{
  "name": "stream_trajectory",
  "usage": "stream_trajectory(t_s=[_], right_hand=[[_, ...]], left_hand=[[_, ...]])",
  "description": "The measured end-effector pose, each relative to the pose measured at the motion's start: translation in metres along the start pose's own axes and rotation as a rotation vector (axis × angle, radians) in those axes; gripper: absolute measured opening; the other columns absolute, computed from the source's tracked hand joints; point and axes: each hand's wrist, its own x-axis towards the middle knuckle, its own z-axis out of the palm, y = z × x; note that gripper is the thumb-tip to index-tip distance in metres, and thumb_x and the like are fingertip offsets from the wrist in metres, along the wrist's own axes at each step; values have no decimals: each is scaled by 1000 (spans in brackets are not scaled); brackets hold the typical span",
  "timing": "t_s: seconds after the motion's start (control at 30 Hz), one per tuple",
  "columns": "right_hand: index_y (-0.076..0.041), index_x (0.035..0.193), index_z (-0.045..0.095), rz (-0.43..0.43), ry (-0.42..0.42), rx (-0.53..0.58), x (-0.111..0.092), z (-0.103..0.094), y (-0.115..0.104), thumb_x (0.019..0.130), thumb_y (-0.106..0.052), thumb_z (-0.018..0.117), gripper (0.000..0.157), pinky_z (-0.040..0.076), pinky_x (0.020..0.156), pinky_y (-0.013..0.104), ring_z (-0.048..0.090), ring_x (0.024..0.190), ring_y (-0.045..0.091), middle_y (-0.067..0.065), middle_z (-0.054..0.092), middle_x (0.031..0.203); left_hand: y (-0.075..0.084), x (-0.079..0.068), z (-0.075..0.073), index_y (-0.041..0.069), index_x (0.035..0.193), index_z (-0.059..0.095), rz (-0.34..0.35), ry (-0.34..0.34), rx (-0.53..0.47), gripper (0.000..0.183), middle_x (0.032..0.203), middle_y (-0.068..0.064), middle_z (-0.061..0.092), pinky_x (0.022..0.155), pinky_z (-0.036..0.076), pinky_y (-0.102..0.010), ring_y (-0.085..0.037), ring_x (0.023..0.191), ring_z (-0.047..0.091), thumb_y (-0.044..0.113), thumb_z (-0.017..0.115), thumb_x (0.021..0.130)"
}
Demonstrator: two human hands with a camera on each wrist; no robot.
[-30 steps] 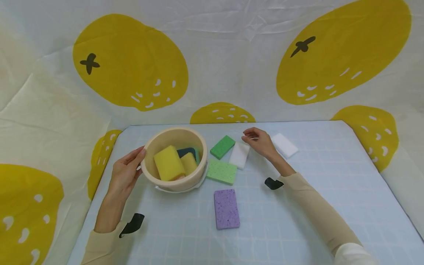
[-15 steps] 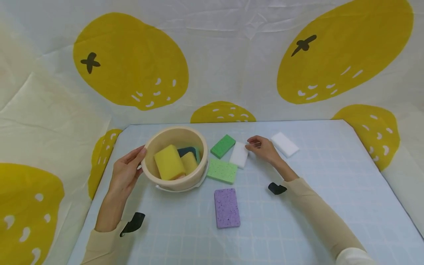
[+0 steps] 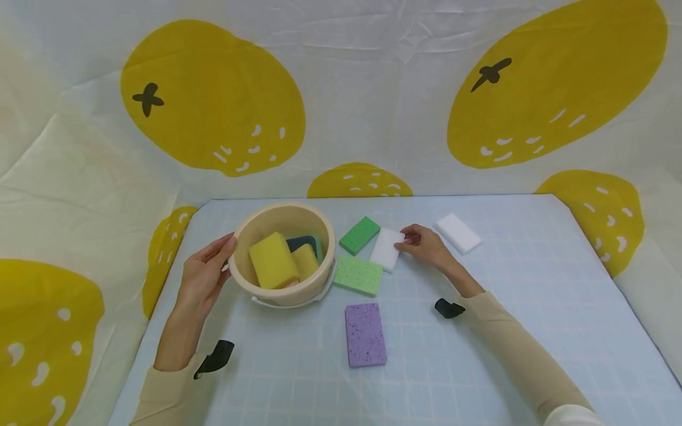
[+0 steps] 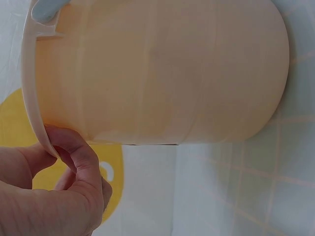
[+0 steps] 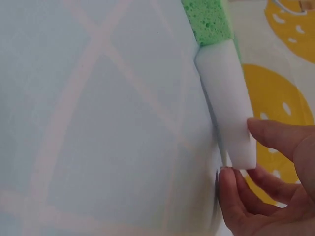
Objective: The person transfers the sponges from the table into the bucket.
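Head view: pale blue table (image 3: 533,266) spread beneath everything, gridded with faint lines. Towards its left, cream bucket (image 3: 272,222), with a yellow sponge (image 3: 274,260) and others inside. At the bucket's left rim, left hand (image 3: 199,281) — pinching that rim between thumb and bent fingers, well apart from the loose sponges.

Farther right, right hand (image 3: 425,247), at the end of a sleeved forearm slanting in from the near right, fingertips aimed left. Clearly the nearer hand to the white sponge (image 3: 383,251), with that sponge immediately left of the fingertips, between the bucket and the right hand.

Long axis of the white sponge near to far, far end leaning right; fingers coming across it, at the right edge towards the far end. Light green sponge (image 3: 358,276) at its near left corner, touching by the look of the right wrist view; dark green sponge (image 3: 360,235) just beside, far left.

Smallest, the contact itself: thumb on the sponge's face, fingertips bent low against its edge — apparently a pinch, firmness impossible to tell.
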Motion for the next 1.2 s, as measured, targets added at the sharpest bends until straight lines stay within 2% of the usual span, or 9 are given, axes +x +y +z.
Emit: stream_trajectory(t_s=[0.17, 0.33, 0.43, 0.8, 1.2], right_hand=[[-3, 119, 57, 20, 12, 71, -3, -4, -2, 89, -27, 68, 41, 52, 86, 41, 61, 104, 32, 17, 61, 115], [-1, 118, 57, 41, 9, 242, -3, -10, -6, 88, -20, 70, 38, 55, 81, 36, 63, 101, 31, 18, 59, 115], [-1, 118, 57, 45, 15, 286, -3, -15, -11, 87, -19, 70, 38, 55, 81, 36, 63, 99, 30, 18, 58, 117], [-6, 115, 59, -1, 34, 263, 2, -33, -40, 86, -20, 72, 35, 54, 84, 43, 64, 97, 26, 11, 59, 116], [-4, 114, 60, -69, -29, 291, 4, -50, -71, 86, -20, 71, 34, 56, 80, 35, 65, 96, 27, 11, 60, 116]], left_hand=[[0, 0, -1, 15, 131, 58, 9, -10, 3, 60, 129, -2, 54, 81, 52, -19, -13, 106, 56, 37, 74, 79], [0, 1, 0, 13, 131, 57, 22, -29, -1, 59, 126, -2, 56, 79, 53, -19, -12, 104, 57, 35, 74, 79], [-1, 1, 0, 12, 131, 57, 29, -38, -7, 58, 124, -1, 57, 78, 53, -19, -12, 103, 57, 34, 74, 80], [1, 0, -1, 14, 132, 57, 18, -20, 4, 59, 128, -2, 54, 81, 52, -20, -13, 105, 56, 36, 74, 79], [1, 1, -1, 13, 132, 57, 11, -21, -2, 59, 125, -1, 56, 79, 53, -19, -12, 103, 57, 35, 74, 79]])
